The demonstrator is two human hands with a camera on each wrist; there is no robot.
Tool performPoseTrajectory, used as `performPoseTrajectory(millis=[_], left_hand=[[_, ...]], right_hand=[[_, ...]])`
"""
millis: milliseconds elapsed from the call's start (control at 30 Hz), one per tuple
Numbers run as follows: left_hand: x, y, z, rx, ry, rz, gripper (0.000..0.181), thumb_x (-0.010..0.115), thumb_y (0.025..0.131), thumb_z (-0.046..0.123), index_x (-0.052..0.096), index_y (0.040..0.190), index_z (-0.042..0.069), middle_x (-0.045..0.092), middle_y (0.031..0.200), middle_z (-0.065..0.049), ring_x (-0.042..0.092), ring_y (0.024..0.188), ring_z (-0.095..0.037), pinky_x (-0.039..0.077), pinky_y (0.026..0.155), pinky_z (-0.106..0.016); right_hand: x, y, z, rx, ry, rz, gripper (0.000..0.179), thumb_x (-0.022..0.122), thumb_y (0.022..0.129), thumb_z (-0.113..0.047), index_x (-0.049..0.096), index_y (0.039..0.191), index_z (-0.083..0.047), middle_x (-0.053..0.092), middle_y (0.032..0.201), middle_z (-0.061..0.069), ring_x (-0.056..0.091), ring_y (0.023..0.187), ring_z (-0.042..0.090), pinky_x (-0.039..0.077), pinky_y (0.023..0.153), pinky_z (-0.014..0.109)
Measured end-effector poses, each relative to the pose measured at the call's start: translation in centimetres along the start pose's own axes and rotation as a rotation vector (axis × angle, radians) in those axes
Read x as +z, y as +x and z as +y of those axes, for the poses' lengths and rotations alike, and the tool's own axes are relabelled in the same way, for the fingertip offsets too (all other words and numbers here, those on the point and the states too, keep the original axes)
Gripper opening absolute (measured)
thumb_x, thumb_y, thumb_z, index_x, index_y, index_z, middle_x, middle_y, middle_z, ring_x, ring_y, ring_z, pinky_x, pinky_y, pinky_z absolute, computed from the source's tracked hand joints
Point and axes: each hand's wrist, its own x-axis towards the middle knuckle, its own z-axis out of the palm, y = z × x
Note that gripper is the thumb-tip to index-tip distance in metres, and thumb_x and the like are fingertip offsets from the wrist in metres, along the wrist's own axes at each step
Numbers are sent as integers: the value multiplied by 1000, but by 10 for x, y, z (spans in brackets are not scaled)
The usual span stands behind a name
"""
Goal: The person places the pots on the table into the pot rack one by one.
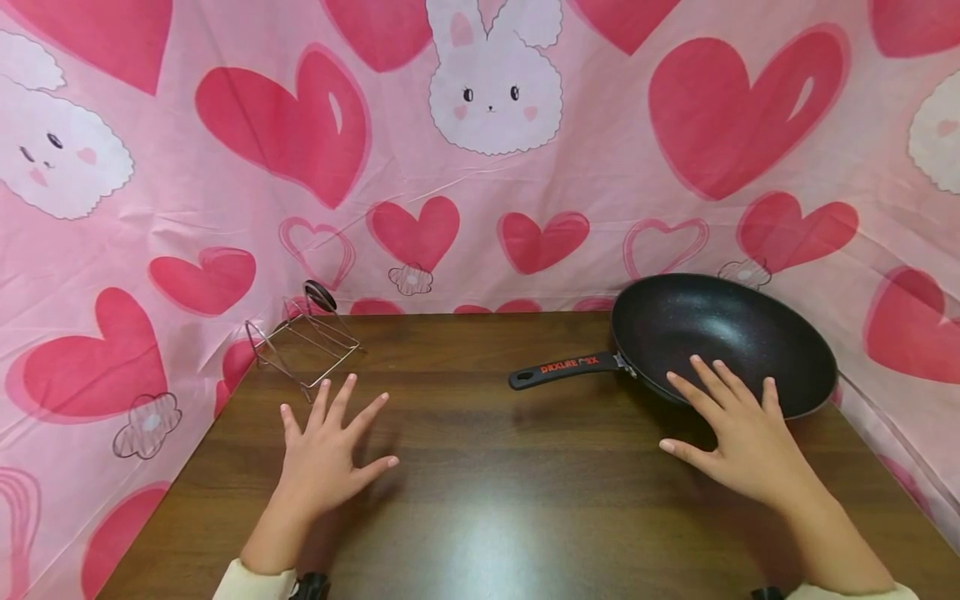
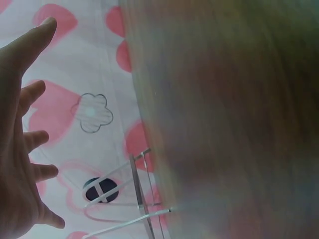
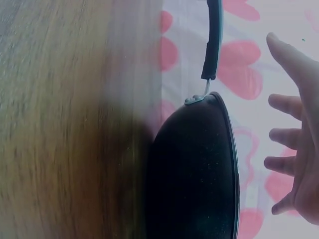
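Note:
A black wok-style frying pan (image 1: pixel 712 321) sits at the back right of the table, its handle (image 1: pixel 562 371) with red lettering pointing left. My right hand (image 1: pixel 750 450) is held over the table before the pan, fingers spread and holding nothing; its fingertips overlap the pan's near rim in the head view. A metal wire rack (image 1: pixel 303 342) with a dark round piece (image 1: pixel 320 296) on top stands at the back left. Close in front of it, my left hand (image 1: pixel 322 462) has its fingers spread, also with nothing in it. The right wrist view shows the pan's dark outer side (image 3: pixel 192 169).
The brown wooden table (image 1: pixel 450 467) reaches back to a pink cloth (image 1: pixel 480 183) printed with hearts and rabbits, which hangs behind it and along both sides. Table surface lies between the rack and the pan handle.

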Motion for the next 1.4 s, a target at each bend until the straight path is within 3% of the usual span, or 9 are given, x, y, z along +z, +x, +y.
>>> performPoseTrajectory(millis=[200,467,700,800,933,1033,1200,1300,1400], left_hand=[[1,5,7,29,-25,27,85,71,73,68,41,146,38,28,156,-15,21,140,-47,-1,98,-82],[5,11,15,65,-131,112,79,75,72,62,51,140,30,39,148,-16,28,139,-43,12,97,-83],[9,16,23,85,-220,187,76,78,73,53,52,139,24,50,136,-16,41,130,-38,22,100,-75],[11,19,26,109,-248,232,73,80,73,48,55,135,19,54,129,-14,47,122,-36,29,99,-69],[14,23,31,139,-284,266,66,81,73,42,60,129,15,58,121,-12,53,114,-34,39,91,-60],[15,25,36,154,-320,267,62,82,73,39,62,126,13,60,117,-10,55,109,-30,43,87,-57],[17,34,46,173,-389,247,60,86,72,33,64,122,9,62,113,-8,60,104,-27,48,85,-53],[18,40,53,183,-434,213,60,86,73,32,63,123,8,63,112,-8,61,102,-26,51,86,-49],[20,45,61,184,-482,195,60,86,73,30,63,123,6,64,111,-6,62,102,-23,53,86,-44]], right_hand=[[0,3,-4,-37,21,62,88,76,75,-56,40,149,-25,36,153,16,30,139,39,-1,110,70],[2,8,-8,-74,52,147,79,80,72,-49,52,139,-17,45,146,16,39,132,38,11,113,65],[6,13,-14,-102,105,180,75,80,74,-48,56,135,-14,50,141,16,44,127,39,17,115,58],[7,15,-17,-122,128,195,72,77,77,-52,58,133,-11,52,139,16,46,124,38,20,114,57],[10,18,-21,-153,163,255,67,64,86,-59,61,128,-7,56,135,14,51,119,37,34,104,56],[14,20,-25,-164,197,300,65,56,91,-61,64,124,-6,59,130,12,54,114,34,38,102,46],[22,22,-32,-144,282,326,50,77,83,-36,65,119,-3,63,124,13,57,111,32,27,106,15],[27,21,-38,-94,354,323,51,85,72,-14,65,118,-4,63,122,11,57,113,27,26,104,8],[33,21,-44,-47,434,304,52,85,70,-5,66,118,-6,64,121,8,57,111,16,33,99,7]])
